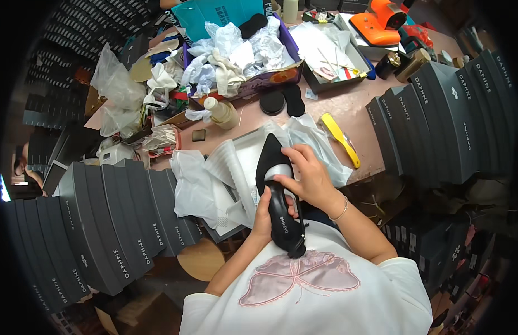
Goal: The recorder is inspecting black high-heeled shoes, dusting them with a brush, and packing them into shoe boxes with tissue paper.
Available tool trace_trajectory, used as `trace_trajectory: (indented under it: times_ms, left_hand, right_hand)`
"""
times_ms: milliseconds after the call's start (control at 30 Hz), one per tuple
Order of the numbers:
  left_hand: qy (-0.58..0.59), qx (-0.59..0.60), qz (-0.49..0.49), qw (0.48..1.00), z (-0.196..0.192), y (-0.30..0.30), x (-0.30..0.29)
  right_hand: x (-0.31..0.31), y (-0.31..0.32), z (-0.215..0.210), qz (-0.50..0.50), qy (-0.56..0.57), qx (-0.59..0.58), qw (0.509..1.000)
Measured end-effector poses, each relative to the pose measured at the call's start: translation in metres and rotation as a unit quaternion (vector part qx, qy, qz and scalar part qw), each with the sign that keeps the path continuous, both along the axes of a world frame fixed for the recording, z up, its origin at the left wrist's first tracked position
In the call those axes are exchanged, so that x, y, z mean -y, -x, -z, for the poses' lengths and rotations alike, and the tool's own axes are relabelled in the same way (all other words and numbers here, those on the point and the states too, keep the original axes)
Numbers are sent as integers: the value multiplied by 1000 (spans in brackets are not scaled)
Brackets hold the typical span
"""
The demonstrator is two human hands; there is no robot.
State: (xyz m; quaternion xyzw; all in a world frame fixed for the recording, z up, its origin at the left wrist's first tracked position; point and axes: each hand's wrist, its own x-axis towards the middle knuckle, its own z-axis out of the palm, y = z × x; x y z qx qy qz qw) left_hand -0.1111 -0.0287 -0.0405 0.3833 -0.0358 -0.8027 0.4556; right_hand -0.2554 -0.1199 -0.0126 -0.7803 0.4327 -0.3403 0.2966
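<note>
A black pointed high-heel shoe [272,162] with a pale insole is held over an open shoebox lined with white tissue paper [225,167]. My left hand [264,215] grips the shoe from below near the heel. My right hand [306,177] rests on top of the shoe, fingers curled over its opening at the insole. The toe points away from me, the heel toward my white shirt.
Stacks of dark grey shoeboxes stand at left [108,218] and right [438,123]. A yellow shoehorn [340,138] lies on the pink table. Behind are a purple box of crumpled paper [236,53], a bottle [221,111], black insoles [282,100] and an orange device [379,22].
</note>
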Motion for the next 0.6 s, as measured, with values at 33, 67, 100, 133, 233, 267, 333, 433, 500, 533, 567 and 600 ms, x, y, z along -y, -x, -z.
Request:
trace_trajectory:
  times_ms: [33,67,100,133,233,267,333,433,500,533,567,600]
  left_hand:
    - [19,7,-15,1000,5,7,3]
    - [25,27,-20,999,9,11,3]
    - [30,47,-26,998,11,14,1]
    - [30,41,-26,998,11,17,1]
    - [26,28,-23,999,9,27,1]
    - [22,27,-21,999,6,32,1]
    - [-2,13,-31,999,5,39,3]
    - [-8,-4,-37,999,11,40,4]
    - [-53,28,-100,993,3,42,9]
    - [-70,17,-112,991,4,40,12]
    - [-89,11,-128,988,7,31,15]
    - [-64,-66,-119,989,19,18,12]
  right_hand:
    - [4,4,0,-1,-4,7,1000]
    - [1,5,1,10,-6,15,1000]
    - [1,7,3,1,-32,44,999]
    - [2,11,7,-9,-60,69,996]
    - [11,27,20,-28,-60,100,993]
    - [14,31,24,-32,-44,101,993]
    - [17,32,32,-28,-59,110,992]
    - [28,42,23,-97,-166,109,975]
    - [50,68,42,-60,-222,102,968]
    - [68,90,64,13,-257,72,964]
    - [83,118,99,78,-99,-31,992]
    - [93,141,116,114,-76,-148,979]
